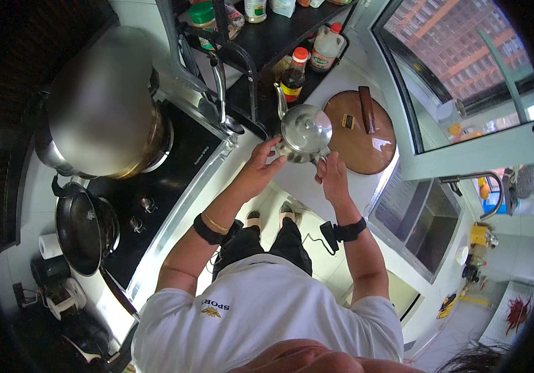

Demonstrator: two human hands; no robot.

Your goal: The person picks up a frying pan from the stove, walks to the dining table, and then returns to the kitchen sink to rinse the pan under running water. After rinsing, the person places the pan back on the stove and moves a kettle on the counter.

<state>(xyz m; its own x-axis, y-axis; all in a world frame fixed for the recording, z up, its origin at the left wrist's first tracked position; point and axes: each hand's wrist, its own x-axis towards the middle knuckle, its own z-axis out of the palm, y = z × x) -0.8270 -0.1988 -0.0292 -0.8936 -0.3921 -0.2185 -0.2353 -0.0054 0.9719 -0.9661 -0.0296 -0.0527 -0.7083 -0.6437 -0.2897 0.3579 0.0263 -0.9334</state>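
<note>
A shiny stainless steel kettle (pixel 300 140) with a domed lid and a long curved spout sits at the corner of the white countertop (pixel 295 179). The spout points away from me, toward the shelf rack. With my right hand (pixel 333 175) I grip the kettle's handle, fingers curled around it. My left hand (pixel 262 163) is at the kettle's left side, fingers and thumb spread, fingertips at or against its wall. Just right of the kettle lies a round brown pot lid (pixel 360 144) with a dark upright handle.
Behind the kettle, a black shelf rack (pixel 271 42) holds sauce bottles (pixel 293 74). A cooktop (pixel 173 154) at left carries a large steel pot (pixel 159 135) and a black frying pan (pixel 78 228). A steel sink (pixel 430 228) and an open window sash (pixel 472 154) are at right.
</note>
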